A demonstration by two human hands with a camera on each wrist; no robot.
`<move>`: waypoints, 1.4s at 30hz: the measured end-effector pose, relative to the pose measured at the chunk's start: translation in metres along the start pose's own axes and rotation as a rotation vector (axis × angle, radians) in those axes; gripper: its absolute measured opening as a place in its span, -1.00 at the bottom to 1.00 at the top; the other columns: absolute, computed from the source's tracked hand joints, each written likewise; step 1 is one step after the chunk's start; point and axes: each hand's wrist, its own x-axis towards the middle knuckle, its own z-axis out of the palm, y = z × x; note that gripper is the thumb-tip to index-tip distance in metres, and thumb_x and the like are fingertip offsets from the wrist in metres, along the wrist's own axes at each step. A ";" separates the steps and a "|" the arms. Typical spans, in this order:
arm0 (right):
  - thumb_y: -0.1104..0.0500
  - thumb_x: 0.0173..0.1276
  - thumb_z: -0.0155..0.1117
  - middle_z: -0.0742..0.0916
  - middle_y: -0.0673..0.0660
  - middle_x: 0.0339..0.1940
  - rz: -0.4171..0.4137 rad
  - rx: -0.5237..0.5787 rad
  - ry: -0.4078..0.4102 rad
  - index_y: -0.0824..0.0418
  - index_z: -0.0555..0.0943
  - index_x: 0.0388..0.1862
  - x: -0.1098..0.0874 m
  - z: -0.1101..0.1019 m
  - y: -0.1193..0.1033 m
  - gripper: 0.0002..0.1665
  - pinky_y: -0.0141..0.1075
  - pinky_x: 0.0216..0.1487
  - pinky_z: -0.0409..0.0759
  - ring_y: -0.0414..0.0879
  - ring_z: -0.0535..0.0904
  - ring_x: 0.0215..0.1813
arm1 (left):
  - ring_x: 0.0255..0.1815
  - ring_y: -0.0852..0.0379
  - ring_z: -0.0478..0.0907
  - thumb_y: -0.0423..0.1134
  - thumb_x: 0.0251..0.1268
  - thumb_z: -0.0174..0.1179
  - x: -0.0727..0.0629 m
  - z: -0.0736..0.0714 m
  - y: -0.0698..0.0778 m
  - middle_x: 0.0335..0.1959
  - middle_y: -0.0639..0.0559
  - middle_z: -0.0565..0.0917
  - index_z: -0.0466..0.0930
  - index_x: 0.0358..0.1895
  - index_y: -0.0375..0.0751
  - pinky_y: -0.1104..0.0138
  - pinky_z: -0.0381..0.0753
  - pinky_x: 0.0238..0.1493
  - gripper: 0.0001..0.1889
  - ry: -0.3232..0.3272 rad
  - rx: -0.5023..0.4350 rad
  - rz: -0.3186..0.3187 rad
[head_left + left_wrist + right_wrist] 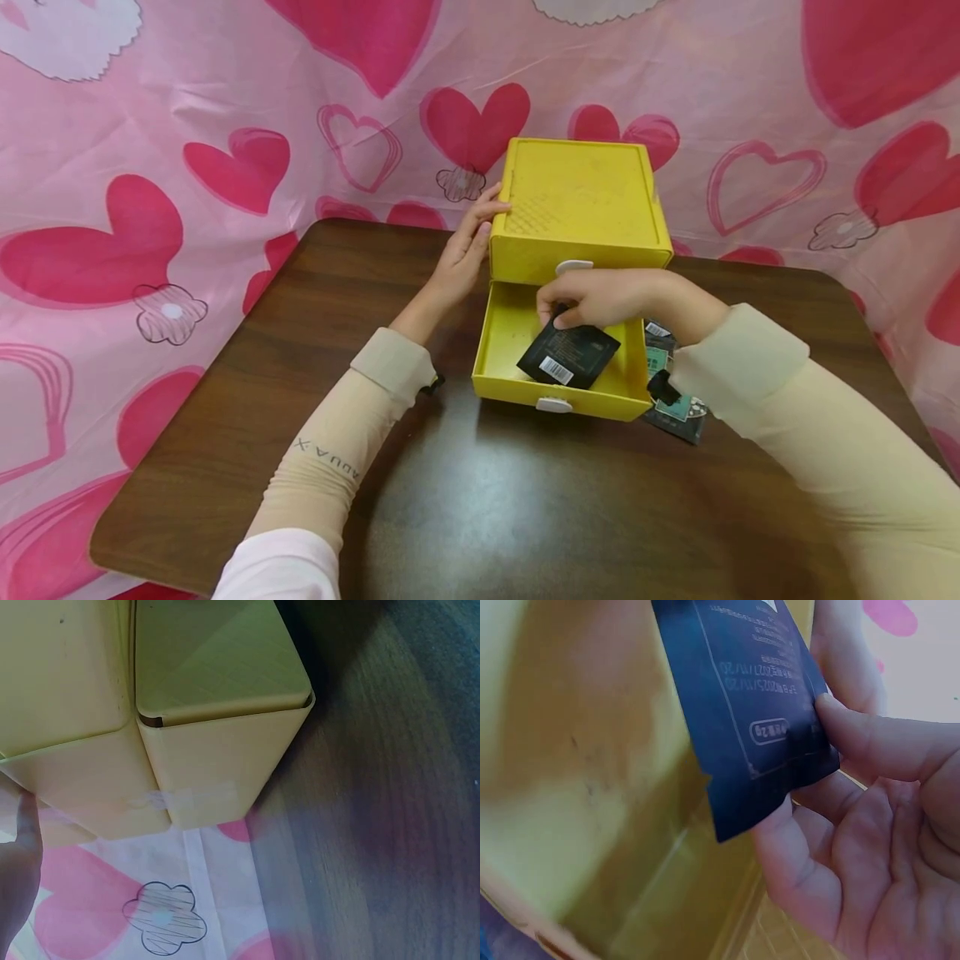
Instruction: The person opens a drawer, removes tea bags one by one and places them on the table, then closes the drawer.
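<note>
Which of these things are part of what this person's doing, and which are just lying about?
Part of the job, it seems:
- black sachet, pinched by the right hand
- open drawer beneath it
- yellow box, touched by the left hand

Apparently just about:
- packets beside the drawer, untouched
- heart-patterned cloth

Yellow drawer box (581,196), black sachet (573,354), pink heart-patterned cloth (232,92), brown table (562,492), seemingly green-black packets (678,410)
</note>
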 end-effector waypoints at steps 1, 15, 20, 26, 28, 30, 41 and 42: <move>0.31 0.47 0.10 0.54 0.10 -0.24 0.007 0.019 0.009 0.18 0.53 -0.21 -0.003 0.000 0.000 -0.93 -0.19 -0.14 0.47 -0.01 0.43 -0.16 | 0.47 -0.08 0.10 -0.53 0.52 -0.31 -0.001 0.000 0.000 0.49 -0.40 -0.02 0.19 0.21 -0.59 0.10 0.32 0.32 -0.69 -0.001 0.002 -0.005; 0.30 0.48 0.10 0.53 0.23 -0.27 0.028 0.242 0.093 0.28 0.50 -0.16 -0.035 -0.014 0.004 -0.94 -0.22 -0.34 0.58 0.07 0.51 -0.29 | 0.48 -0.05 0.10 -0.51 0.53 -0.30 0.002 0.000 0.002 0.50 -0.38 -0.03 0.19 0.22 -0.59 0.11 0.33 0.32 -0.69 0.000 -0.008 -0.020; 0.30 0.49 0.08 0.53 0.30 -0.22 0.102 0.378 0.122 0.32 0.45 -0.11 -0.047 -0.016 0.004 -0.90 -0.16 -0.29 0.65 0.10 0.56 -0.28 | 0.47 -0.06 0.10 -0.52 0.53 -0.31 0.002 -0.001 0.001 0.50 -0.39 -0.03 0.19 0.21 -0.59 0.10 0.33 0.32 -0.69 0.000 -0.012 -0.019; 0.29 0.51 0.03 0.55 0.37 -0.19 0.145 0.471 0.131 0.36 0.40 -0.06 -0.058 -0.021 0.008 -0.86 0.00 -0.24 0.68 0.18 0.62 -0.26 | 0.47 -0.04 0.11 -0.52 0.53 -0.32 0.000 -0.002 0.001 0.50 -0.39 -0.03 0.19 0.21 -0.59 0.09 0.33 0.32 -0.70 0.008 -0.023 -0.014; 0.27 0.51 0.05 0.55 0.34 -0.21 0.119 0.428 0.136 0.35 0.41 -0.06 -0.063 -0.023 0.011 -0.85 -0.03 -0.27 0.68 0.17 0.62 -0.29 | 0.47 -0.03 0.11 -0.52 0.53 -0.32 0.000 -0.003 0.001 0.50 -0.38 -0.03 0.19 0.21 -0.59 0.10 0.32 0.32 -0.70 0.010 -0.026 -0.015; 0.27 0.51 0.06 0.55 0.33 -0.23 0.088 0.388 0.138 0.34 0.42 -0.05 -0.068 -0.023 0.015 -0.85 -0.08 -0.33 0.67 0.14 0.60 -0.35 | 0.48 -0.04 0.10 -0.52 0.53 -0.32 -0.001 -0.002 0.001 0.50 -0.38 -0.03 0.19 0.21 -0.59 0.10 0.32 0.33 -0.70 0.008 -0.026 -0.015; 0.24 0.55 0.00 0.55 0.31 -0.24 0.042 0.329 0.160 0.31 0.42 -0.05 -0.090 -0.022 0.033 -0.86 -0.08 -0.35 0.67 0.13 0.60 -0.30 | 0.48 -0.01 0.10 -0.52 0.52 -0.30 0.000 -0.002 0.000 0.49 -0.39 -0.02 0.20 0.22 -0.58 0.11 0.34 0.31 -0.70 -0.002 -0.001 -0.004; 0.25 0.54 0.00 0.55 0.32 -0.24 0.031 0.345 0.162 0.32 0.42 -0.04 -0.092 -0.021 0.036 -0.86 -0.07 -0.33 0.68 0.14 0.60 -0.28 | 0.48 -0.01 0.10 -0.52 0.52 -0.30 -0.001 -0.003 0.000 0.49 -0.39 -0.02 0.20 0.21 -0.58 0.11 0.33 0.32 -0.70 -0.001 0.001 -0.003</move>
